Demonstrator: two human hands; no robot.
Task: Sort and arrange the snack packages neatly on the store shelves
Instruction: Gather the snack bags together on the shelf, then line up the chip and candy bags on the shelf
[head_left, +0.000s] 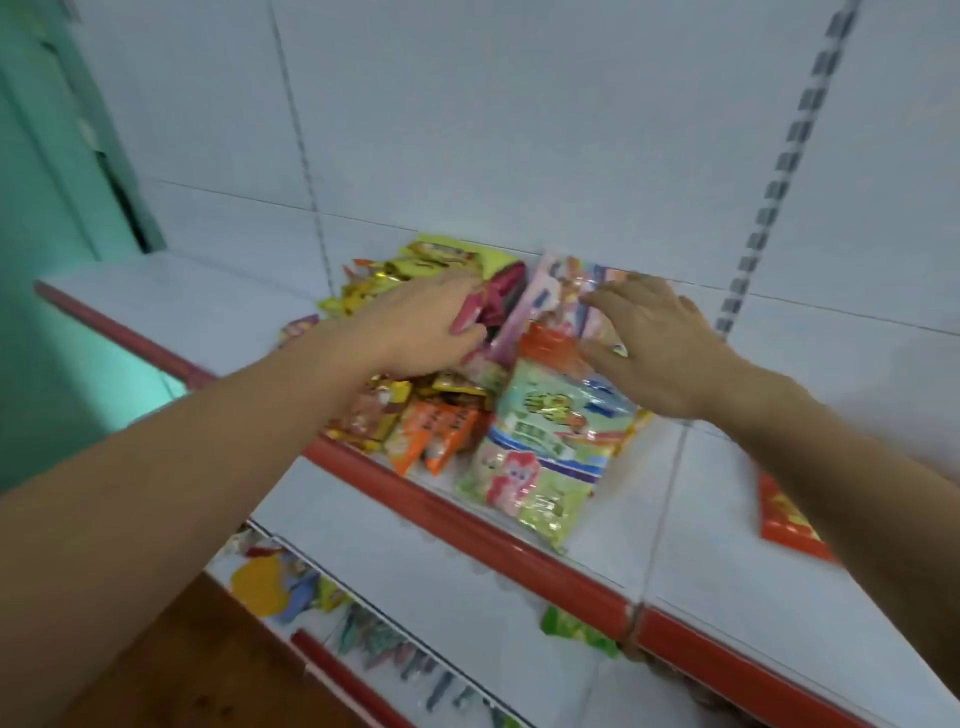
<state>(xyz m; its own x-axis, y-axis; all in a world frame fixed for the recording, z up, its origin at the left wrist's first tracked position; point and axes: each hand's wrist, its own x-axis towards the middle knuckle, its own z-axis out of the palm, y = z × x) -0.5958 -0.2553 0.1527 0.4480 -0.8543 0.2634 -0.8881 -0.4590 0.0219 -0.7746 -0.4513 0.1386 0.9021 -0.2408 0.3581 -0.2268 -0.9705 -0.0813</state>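
Note:
A heap of snack packages lies on the white shelf (649, 493) with a red front rail. Yellow packets (415, 265) are at the back left, orange packets (436, 431) at the front, and large pastel green bags (545, 457) lie in a row toward the front edge. My left hand (421, 322) reaches into the heap and its fingers curl around dark pink packets (493, 301). My right hand (654, 343) rests with spread fingers on a pink and blue bag (561, 286) at the back.
A red packet (784, 519) lies on the shelf at the right, partly under my right forearm. A lower shelf (322, 618) holds more packages, among them a yellow one (260, 582) and a green one (576, 629). A slotted upright (779, 161) runs up the back panel.

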